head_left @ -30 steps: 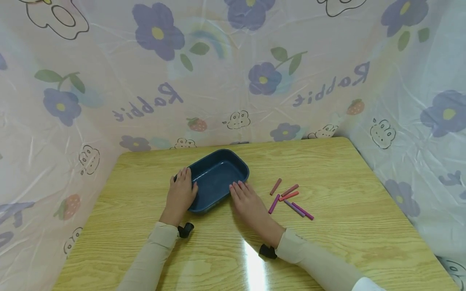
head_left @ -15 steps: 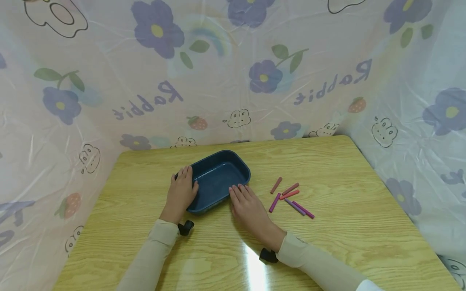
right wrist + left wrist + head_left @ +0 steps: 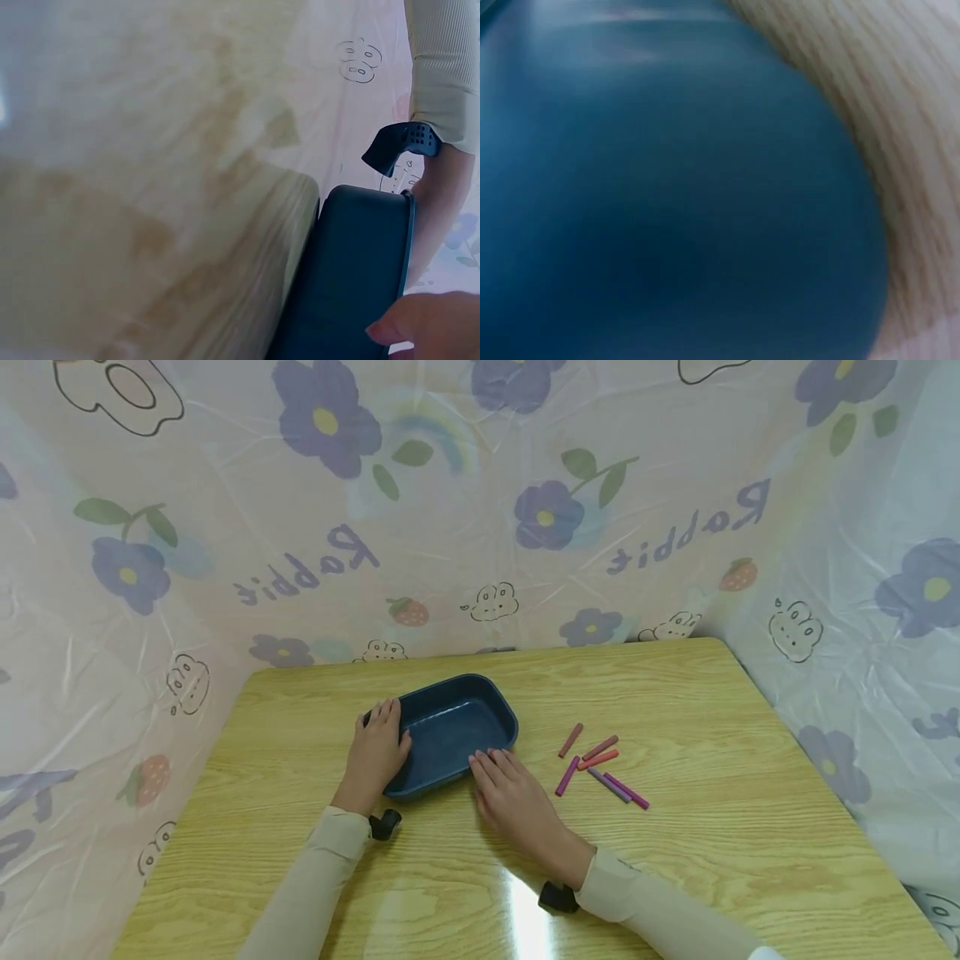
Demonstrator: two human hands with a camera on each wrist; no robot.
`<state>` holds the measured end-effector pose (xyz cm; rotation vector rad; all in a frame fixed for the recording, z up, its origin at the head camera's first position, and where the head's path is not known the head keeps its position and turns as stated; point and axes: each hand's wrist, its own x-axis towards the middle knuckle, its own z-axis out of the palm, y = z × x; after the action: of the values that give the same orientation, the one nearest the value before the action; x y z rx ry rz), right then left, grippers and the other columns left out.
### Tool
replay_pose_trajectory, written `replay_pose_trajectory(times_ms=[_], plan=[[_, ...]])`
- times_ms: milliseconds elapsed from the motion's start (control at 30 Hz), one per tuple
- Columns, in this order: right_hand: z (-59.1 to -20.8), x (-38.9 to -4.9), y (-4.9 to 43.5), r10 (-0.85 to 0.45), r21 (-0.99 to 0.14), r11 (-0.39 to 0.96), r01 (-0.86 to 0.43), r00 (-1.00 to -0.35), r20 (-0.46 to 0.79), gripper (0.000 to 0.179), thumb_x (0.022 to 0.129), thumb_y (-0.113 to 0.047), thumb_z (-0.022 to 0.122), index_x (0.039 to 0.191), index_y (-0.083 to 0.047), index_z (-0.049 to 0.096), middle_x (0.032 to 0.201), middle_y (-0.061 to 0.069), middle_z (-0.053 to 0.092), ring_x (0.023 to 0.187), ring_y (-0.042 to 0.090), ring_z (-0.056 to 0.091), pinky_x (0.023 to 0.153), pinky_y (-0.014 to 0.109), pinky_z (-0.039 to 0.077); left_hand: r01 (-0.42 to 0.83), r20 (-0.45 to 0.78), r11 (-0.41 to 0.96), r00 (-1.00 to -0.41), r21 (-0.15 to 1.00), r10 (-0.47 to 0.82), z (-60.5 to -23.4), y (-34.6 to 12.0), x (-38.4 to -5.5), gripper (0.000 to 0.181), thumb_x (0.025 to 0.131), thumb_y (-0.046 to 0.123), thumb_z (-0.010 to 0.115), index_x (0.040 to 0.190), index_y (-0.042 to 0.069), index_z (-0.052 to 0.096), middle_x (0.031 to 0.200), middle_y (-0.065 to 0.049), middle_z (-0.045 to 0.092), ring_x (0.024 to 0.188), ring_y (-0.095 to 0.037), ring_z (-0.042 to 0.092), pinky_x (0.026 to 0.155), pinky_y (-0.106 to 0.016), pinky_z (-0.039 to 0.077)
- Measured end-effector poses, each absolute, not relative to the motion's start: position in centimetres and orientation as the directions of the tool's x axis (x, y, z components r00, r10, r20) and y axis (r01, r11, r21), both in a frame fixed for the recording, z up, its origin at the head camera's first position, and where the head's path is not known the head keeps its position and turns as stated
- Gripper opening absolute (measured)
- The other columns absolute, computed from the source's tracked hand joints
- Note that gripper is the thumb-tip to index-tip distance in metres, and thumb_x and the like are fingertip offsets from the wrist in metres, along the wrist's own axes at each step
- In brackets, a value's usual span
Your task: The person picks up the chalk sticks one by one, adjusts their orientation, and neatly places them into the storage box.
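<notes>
A dark blue rectangular baking dish lies at a slant on the wooden table. My left hand grips its left end, the fingers over the rim and the thumb reaching toward the inside. At the near long side, my right hand holds the rim with its fingertips. In the right wrist view, the right thumb lies against the outer wall near the rim, while most of that hand is out of frame. The blurred blue dish fills most of the left wrist view.
Several short red, brown and purple sticks, like crayons, lie loose to the right of the dish. A patterned cloth hangs behind the table and along its sides. Each wrist wears a black camera mount.
The dish has turned slightly clockwise, its right end swinging nearer to me. My right hand has moved a little toward me with it; the left hand stays at its end.
</notes>
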<state>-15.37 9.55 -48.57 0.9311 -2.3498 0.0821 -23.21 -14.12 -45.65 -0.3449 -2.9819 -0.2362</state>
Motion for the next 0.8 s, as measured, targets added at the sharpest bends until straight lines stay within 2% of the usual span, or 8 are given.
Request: replay_pose_trajectory(times_ms=[267, 800], plan=[[-48.4, -14.9, 9.5, -0.611, 0.134, 0.745, -0.653, -0.59, 0.528, 0.045, 0.086, -0.023, 0.064, 0.124, 0.0, 0.058, 0.123, 0.012, 0.059, 0.114, 0.027, 0.054, 0.101, 0.039, 0.038, 0.254, 0.15, 0.957, -0.961, 0.141, 0.233, -45.6, -14.2, -23.3, 0.062, 0.093, 0.024, 0.057, 0.143, -0.001, 0.031, 0.145, -0.02, 0.033, 0.134, -0.034, 0.029, 0.105, -0.057, 0.022], [-48.1, -14.1, 9.1, -0.611, 0.063, 0.725, -0.686, -0.599, 0.518, 0.047, 0.082, -0.023, 0.069, 0.123, -0.002, 0.06, 0.122, 0.01, 0.06, 0.113, 0.025, 0.055, 0.1, 0.038, 0.039, 0.278, 0.103, 0.949, -0.959, 0.148, 0.265, -45.2, -14.3, -23.6, 0.061, 0.095, 0.026, 0.054, 0.144, 0.001, 0.03, 0.147, -0.018, 0.03, 0.134, -0.033, 0.028, 0.106, -0.056, 0.02]])
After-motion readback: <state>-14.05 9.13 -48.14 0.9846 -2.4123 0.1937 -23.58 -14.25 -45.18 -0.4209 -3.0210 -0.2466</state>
